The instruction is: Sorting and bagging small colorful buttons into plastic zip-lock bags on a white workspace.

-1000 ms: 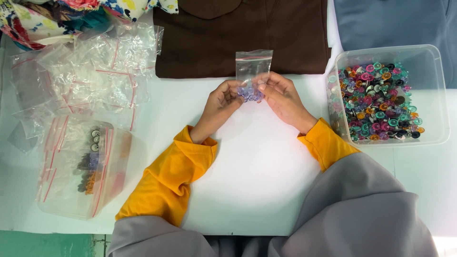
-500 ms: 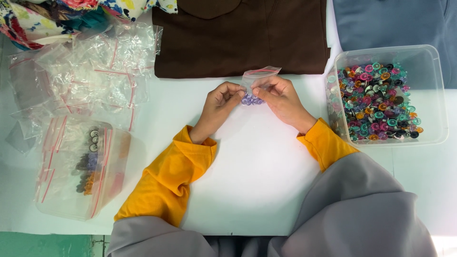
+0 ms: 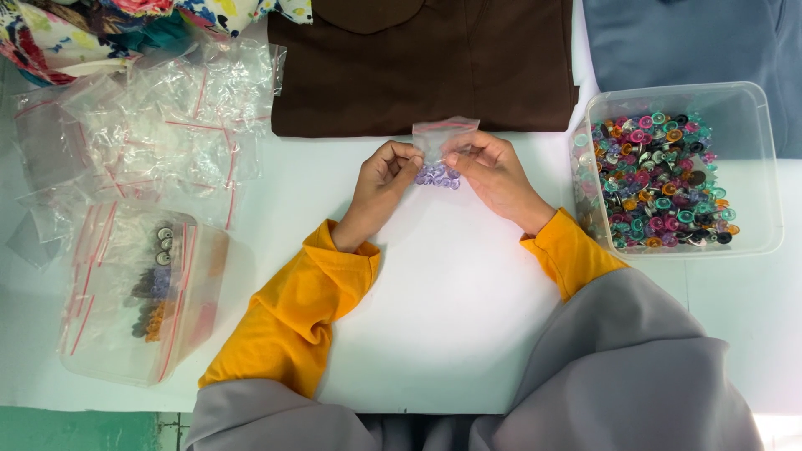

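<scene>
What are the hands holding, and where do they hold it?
Both hands, left hand and right hand, pinch a small clear bag of purple buttons by its upper sides.

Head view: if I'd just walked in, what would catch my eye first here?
Probably the clear tub at the right edge of the white table, heaped with bright multicoloured buttons. Next, in the middle, the left hand and right hand pinch a small clear zip bag with purple buttons inside. A loose pile of empty zip bags lies at the upper left.
</scene>
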